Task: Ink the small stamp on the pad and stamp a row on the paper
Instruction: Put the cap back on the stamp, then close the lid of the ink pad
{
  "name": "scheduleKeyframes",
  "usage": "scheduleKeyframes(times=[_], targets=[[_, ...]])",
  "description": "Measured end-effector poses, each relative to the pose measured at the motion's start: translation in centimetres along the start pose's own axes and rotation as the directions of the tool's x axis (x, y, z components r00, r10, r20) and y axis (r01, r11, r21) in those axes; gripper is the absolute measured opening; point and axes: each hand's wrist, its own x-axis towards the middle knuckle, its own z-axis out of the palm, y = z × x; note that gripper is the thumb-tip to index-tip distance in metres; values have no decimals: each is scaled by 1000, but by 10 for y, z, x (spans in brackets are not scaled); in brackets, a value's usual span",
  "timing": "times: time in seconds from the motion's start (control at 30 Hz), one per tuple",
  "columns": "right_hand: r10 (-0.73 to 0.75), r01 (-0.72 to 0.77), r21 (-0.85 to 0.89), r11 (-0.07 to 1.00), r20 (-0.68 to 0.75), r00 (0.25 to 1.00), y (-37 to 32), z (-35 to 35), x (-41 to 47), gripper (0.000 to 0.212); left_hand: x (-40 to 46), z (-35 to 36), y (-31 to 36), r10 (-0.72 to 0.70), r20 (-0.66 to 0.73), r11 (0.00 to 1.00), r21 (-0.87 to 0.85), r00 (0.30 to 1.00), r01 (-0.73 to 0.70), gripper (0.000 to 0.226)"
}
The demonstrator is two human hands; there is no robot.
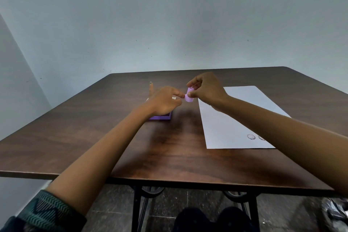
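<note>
A small lilac cylindrical stamp [189, 97] is held above the table between both hands. My right hand [206, 90] grips its upper part with thumb and fingers. My left hand [163, 100] pinches its lower left side with the fingertips. Under my left hand lies a purple ink pad box [162, 117], mostly hidden by the hand. To the right lies a white paper sheet [239, 117] with two dark round stamp marks [251, 136] near its front edge, the second partly covered by my right forearm.
The dark wooden table [94, 137] stands against a pale wall, with its front edge near me. Black metal table legs [138, 207] and a dark tiled floor show below. A dark bag-like object [334, 211] lies on the floor at the lower right.
</note>
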Motion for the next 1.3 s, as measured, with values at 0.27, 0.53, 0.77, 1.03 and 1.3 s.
scheduleKeyframes(times=[0.27, 0.53, 0.77, 1.03, 1.3], targets=[[-9, 13, -127, 992, 34, 999, 8, 14, 12, 31, 15, 7, -10, -45, 78, 989, 145, 996, 33, 31], [-19, 31, -199, 980, 63, 998, 10, 17, 16, 32, 18, 13, -16, -48, 84, 992, 119, 995, 38, 29], [-18, 28, -191, 981, 55, 998, 9, 15, 17, 43, 16, 3, -16, -79, 71, 990, 124, 994, 69, 32], [-99, 133, -173, 976, 193, 976, -22, 9, 32, 17, 14, -46, -65, -109, -9, 972, -210, 994, 104, 16], [42, 202, -498, 843, 436, 899, -28, 34, 62, 21, 19, -21, -108, -254, -34, 933, -273, 966, 236, 27]])
